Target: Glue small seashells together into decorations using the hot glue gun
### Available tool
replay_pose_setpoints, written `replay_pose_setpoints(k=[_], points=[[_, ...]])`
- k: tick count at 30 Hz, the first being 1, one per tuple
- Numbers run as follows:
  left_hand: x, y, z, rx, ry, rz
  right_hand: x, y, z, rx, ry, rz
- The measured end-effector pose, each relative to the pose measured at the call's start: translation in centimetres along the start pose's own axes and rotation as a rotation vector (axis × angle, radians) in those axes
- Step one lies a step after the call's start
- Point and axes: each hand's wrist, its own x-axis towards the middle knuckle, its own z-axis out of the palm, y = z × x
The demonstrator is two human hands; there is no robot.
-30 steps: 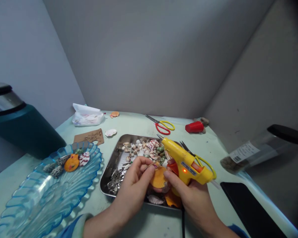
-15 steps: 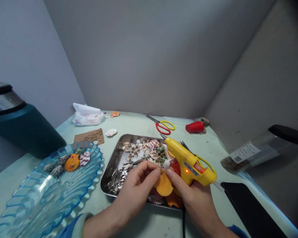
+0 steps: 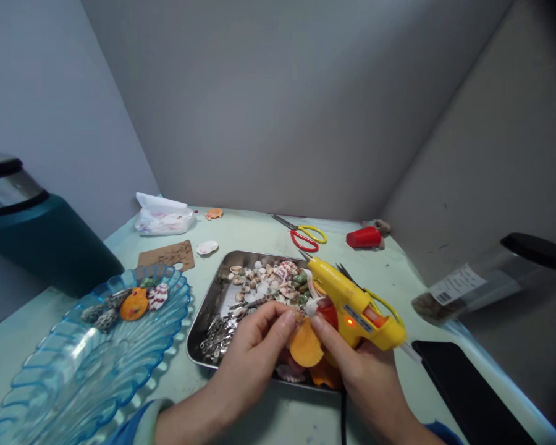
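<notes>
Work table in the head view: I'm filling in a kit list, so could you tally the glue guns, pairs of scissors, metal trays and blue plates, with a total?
Glue gun: 1, in the right hand
Scissors: 2, one partly hidden behind the glue gun
Metal tray: 1
Blue plate: 1
Total: 5

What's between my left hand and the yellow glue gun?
In the head view: an orange shell and your right thumb, over the metal tray.

Dim, cool lt; glare on blue dish point(image 3: 106, 364), my glue gun point(image 3: 336, 284) w/ LED point(image 3: 350, 321) glowing, R side stretched, top-R corner dark.
</notes>
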Motion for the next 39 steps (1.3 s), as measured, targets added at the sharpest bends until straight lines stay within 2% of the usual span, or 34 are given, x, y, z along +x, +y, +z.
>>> replay_pose_setpoints(k=[12, 23, 29, 39], points=[[0.27, 0.22, 0.11, -0.03, 0.063, -0.027, -0.25, -0.19, 0.03, -0.052, 0.033, -0.056], [0.37, -0.26, -0.32, -0.028, -0.006, -0.039, 0.05, -0.34, -0.08, -0.014, 0.019, -0.064], [0.21, 0.45, 0.05, 0.001, -0.014, -0.04, 0.0, 0.18, -0.16, -0.056, 0.036, -0.077], [0.07, 0.15, -0.16, -0.02, -0.013, -0.016, -0.14, -0.57, 0.0, -0.008, 0.036, -0.086]])
